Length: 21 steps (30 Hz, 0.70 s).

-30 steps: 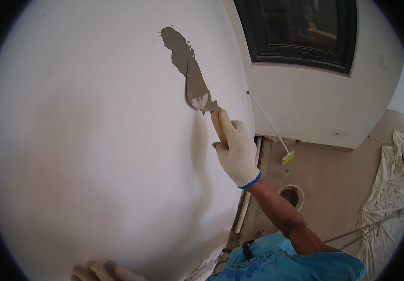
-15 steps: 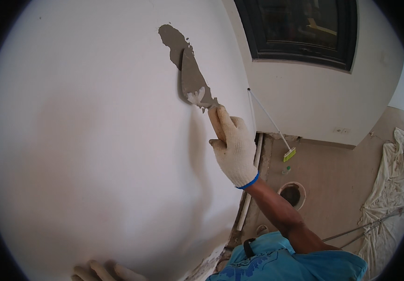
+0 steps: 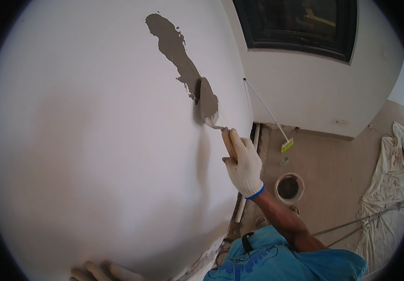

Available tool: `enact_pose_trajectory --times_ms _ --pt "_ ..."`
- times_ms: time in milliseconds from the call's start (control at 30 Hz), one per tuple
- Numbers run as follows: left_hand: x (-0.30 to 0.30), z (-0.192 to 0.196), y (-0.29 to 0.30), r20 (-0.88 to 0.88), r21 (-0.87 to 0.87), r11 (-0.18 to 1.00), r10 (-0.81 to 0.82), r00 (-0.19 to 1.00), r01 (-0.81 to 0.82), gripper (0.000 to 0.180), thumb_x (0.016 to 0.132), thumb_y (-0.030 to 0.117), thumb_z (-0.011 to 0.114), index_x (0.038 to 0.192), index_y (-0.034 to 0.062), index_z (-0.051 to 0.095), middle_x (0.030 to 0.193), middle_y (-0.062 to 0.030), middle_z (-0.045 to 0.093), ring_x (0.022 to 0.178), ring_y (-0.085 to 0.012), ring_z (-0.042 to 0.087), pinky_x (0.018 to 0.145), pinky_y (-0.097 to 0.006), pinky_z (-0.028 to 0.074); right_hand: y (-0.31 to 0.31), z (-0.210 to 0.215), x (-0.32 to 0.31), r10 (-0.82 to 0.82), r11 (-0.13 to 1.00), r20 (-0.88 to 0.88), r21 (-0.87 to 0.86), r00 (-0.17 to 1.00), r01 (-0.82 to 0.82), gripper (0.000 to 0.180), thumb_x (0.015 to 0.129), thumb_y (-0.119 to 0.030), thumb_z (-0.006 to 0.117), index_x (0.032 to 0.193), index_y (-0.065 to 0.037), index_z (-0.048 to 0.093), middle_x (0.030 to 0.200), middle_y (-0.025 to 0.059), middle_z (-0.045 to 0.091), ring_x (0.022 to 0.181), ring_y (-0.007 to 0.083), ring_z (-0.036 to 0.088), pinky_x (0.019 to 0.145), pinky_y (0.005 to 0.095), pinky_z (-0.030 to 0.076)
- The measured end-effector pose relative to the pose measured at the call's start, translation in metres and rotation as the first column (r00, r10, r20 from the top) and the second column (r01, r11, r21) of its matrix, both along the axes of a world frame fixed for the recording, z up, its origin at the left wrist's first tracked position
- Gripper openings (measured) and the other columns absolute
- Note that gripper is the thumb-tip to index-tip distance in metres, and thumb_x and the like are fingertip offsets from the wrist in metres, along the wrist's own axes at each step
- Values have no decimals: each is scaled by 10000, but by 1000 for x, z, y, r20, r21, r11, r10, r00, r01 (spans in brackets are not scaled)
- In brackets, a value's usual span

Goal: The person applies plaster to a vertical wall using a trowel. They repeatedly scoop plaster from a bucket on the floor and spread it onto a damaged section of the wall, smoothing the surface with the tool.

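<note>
My right hand (image 3: 246, 165), in a cream knitted glove with a blue cuff, is closed around the wooden handle of a trowel (image 3: 208, 100). The trowel's blade lies against the white wall (image 3: 103, 122) at the lower end of a grey-brown strip of wet mortar (image 3: 173, 47). That strip runs slantwise from the upper middle down toward the right, with ragged edges. More mortar coats the blade. At the bottom edge, the gloved fingers of my left hand (image 3: 106, 272) are spread at the wall; the rest of that hand is out of view.
On the floor at right stand a bucket (image 3: 289, 188) of dark mortar and a small bottle (image 3: 284, 161). A broom (image 3: 287, 145) leans near the corner. Farther right lies a crumpled pale sheet (image 3: 379, 187). A dark-framed window (image 3: 300, 50) sits in the far wall.
My right hand has drawn the trowel down and to the right along the wall. The mortar strip is longer and more of it is uncovered. My left hand stays near the same spot.
</note>
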<state>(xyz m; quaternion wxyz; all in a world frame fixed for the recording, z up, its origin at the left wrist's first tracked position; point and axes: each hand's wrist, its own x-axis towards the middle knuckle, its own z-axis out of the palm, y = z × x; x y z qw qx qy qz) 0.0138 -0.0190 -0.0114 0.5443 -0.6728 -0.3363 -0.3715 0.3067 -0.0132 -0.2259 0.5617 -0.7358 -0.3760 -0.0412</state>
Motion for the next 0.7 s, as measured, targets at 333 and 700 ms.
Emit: enact_pose_trajectory --times_ms 333,700 --pt "2 1 2 -2 7 1000 -16 1000 16 188 904 180 540 727 132 498 744 -42 367 690 -228 330 698 -416 287 33 43 5 -13 997 15 75 1000 11 813 827 -22 762 1560 -136 427 1181 177 608 1034 398 644 821 491 541" --pt "0 2 5 -20 26 999 -34 999 35 176 894 145 532 720 158 515 742 -18 385 674 -197 332 693 -395 284 7 8 -1 3 993 -73 -117 997 -12 795 816 -9 752 1531 -132 426 1146 180 614 1042 413 646 813 511 533"
